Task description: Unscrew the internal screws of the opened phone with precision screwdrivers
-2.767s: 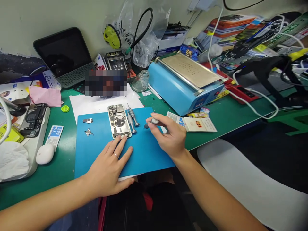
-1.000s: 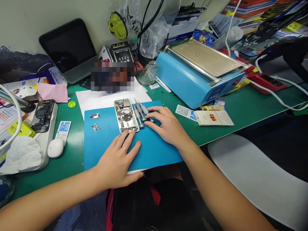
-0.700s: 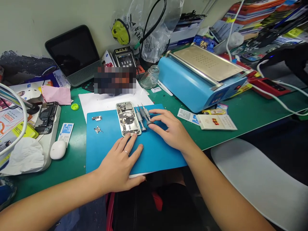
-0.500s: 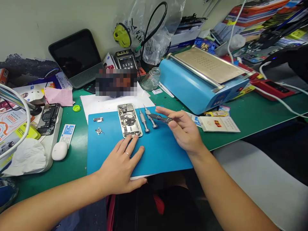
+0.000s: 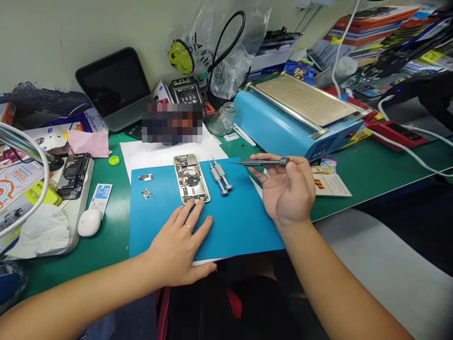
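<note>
Our left hand (image 5: 180,243) is spread out, its fingertips at the near end of the phone (image 5: 191,178), maybe to keep it still. The phone lies on the blue mat (image 5: 240,231), on the worktop (image 5: 109,236). Our right hand (image 5: 292,193) pinches one driver (image 5: 264,162) up in the air, perhaps so we can see it well. We count two more drivers (image 5: 217,178) right of the phone, likely kept near for easy reach, and two small parts (image 5: 146,177) on its left, maybe so they don't get lost.

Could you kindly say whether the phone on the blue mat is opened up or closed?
Opened up: the phone lies with its internal components bared, no cover over them; the left hand rests at its near end.
</note>
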Action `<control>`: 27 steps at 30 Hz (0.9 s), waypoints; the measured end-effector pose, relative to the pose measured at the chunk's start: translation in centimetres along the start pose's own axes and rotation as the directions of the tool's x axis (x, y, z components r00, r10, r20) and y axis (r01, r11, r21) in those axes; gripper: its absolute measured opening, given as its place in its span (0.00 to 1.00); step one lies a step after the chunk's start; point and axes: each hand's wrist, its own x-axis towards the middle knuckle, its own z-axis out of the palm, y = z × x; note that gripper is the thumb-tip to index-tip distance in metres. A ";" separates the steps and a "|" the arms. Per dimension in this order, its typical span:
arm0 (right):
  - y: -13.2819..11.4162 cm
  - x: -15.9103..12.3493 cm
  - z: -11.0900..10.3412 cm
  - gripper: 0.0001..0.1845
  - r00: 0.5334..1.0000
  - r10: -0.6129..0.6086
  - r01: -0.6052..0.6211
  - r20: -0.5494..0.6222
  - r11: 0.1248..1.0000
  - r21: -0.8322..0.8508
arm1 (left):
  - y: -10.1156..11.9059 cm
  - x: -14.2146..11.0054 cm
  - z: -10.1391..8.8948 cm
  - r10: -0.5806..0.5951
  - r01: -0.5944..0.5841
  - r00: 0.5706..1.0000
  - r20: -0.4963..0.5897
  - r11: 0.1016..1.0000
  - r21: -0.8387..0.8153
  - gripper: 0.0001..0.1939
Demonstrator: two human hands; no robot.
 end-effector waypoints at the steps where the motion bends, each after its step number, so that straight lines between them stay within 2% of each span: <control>1: 0.1 0.1 0.0 0.08 1.000 0.012 -0.012 -0.020 1.000 0.002 | 0.0 0.0 0.0 0.000 0.000 1.000 0.000 1.000 0.000 0.47; 5: 0.4 0.2 -0.1 0.04 0.997 0.027 -0.031 -0.070 0.998 -0.051 | 0.0 0.0 0.0 0.000 0.000 1.000 0.006 1.000 -0.008 0.47; 8: 0.8 0.2 -0.2 0.04 0.995 -0.015 0.006 -0.095 0.996 -0.092 | 0.0 0.0 0.0 -0.005 0.005 1.000 0.013 1.000 -0.009 0.47; 12: 1.3 0.1 -0.2 0.10 0.993 -0.085 0.070 -0.083 0.984 -0.165 | -0.1 -0.1 0.0 -0.011 0.011 1.000 0.012 1.000 -0.011 0.47; 15: 1.5 0.0 -0.1 0.13 0.993 -0.092 0.072 -0.075 0.970 -0.234 | -0.1 -0.2 0.3 -0.011 0.011 1.000 0.000 1.000 -0.011 0.47; 17: 1.5 -0.1 -0.1 0.15 0.994 -0.100 0.084 -0.033 0.942 -0.324 | -0.2 -0.2 0.4 -0.003 0.003 1.000 -0.009 1.000 -0.010 0.46; 21: 1.4 -0.6 -0.1 0.23 0.978 -0.146 0.201 0.147 0.840 -0.503 | -0.2 -0.3 0.5 -0.003 0.002 1.000 -0.025 1.000 -0.020 0.46; 27: 0.6 -0.8 -0.4 0.29 0.948 -0.152 0.291 0.280 0.768 -0.570 | 0.0 -0.4 0.3 0.001 -0.001 1.000 -0.024 1.000 -0.014 0.46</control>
